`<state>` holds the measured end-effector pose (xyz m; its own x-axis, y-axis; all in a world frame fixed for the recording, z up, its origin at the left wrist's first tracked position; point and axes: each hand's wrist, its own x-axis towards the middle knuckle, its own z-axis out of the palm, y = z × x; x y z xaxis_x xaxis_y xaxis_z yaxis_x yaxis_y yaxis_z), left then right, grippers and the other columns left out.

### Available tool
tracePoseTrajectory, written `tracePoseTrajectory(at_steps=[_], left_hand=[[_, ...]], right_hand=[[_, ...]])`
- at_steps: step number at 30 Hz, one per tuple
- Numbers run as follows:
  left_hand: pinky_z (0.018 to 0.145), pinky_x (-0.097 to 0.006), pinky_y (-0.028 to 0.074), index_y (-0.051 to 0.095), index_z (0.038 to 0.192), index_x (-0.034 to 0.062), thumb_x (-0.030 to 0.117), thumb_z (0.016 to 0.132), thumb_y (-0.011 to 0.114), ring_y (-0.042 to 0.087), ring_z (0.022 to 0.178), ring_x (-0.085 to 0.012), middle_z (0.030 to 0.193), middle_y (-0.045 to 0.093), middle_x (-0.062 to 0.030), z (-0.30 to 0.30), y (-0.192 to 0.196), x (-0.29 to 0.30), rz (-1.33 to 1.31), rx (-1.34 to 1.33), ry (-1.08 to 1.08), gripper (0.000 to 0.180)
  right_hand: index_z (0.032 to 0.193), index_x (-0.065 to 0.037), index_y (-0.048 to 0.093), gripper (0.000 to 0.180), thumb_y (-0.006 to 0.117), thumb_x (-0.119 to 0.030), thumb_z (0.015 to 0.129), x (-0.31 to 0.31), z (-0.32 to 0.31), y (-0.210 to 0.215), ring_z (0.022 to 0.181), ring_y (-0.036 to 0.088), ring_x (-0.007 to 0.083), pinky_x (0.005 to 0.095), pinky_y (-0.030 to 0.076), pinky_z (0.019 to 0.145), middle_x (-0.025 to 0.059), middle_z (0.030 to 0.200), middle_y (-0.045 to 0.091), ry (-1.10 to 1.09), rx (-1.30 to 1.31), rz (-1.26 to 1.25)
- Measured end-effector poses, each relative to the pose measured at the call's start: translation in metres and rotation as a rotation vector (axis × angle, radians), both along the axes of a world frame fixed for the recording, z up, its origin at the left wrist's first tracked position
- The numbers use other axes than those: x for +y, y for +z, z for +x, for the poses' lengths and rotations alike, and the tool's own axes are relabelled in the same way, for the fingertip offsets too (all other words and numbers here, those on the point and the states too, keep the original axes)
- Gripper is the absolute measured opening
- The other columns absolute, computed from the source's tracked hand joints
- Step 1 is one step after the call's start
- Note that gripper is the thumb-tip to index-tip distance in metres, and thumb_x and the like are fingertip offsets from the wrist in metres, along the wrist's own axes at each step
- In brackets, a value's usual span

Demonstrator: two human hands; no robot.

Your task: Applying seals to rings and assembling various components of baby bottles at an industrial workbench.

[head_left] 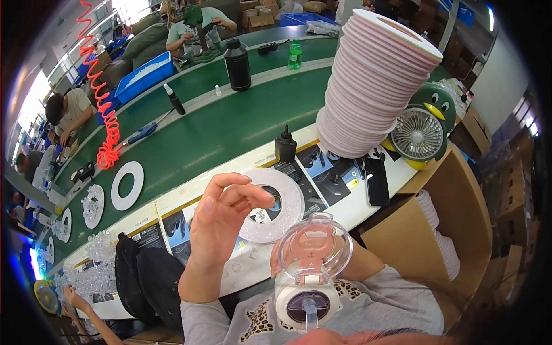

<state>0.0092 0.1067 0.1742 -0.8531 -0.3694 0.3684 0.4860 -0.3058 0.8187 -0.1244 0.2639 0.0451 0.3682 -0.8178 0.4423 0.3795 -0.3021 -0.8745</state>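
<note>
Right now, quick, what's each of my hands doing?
Left hand: raised, fingers loosely curled, holding nothing.
Right hand: mostly hidden behind the cup, apparently holding it.

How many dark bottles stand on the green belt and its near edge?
3: a large black bottle at the far side, a slim one left of it, a small nozzle bottle at the near edge.

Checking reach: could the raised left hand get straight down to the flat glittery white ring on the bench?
Probably yes: the left hand hovers empty beside the glittery white ring, with nothing between them.
</note>
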Motion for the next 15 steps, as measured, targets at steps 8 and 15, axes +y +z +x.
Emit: tracePoseTrajectory(at_steps=[8,15], left_hand=[[0.090,-0.041,0.042,0.044,0.119,0.0052,0.048,0.097,0.033,0.058,0.096,-0.0292,0.099,0.060,-0.0191,0.000,0.001,0.000,-0.007,0.004,-0.003,0.049],[0.090,-0.041,0.042,0.045,0.118,0.0051,0.048,0.097,0.033,0.058,0.095,-0.0294,0.099,0.060,-0.0193,0.000,0.001,0.000,0.001,0.005,-0.001,0.049]], right_hand=[[0.126,0.001,0.049,0.088,0.089,-0.016,0.050,0.001,-0.001,0.000,0.114,0.051,0.0190,0.0323,0.039,0.098,0.0116,0.124,0.055,0.028,0.024,0.043],[0.126,0.001,0.049,0.087,0.089,-0.016,0.050,0.000,-0.001,0.001,0.114,0.051,0.0186,0.0321,0.039,0.098,0.0114,0.124,0.055,-0.007,0.019,0.000]])
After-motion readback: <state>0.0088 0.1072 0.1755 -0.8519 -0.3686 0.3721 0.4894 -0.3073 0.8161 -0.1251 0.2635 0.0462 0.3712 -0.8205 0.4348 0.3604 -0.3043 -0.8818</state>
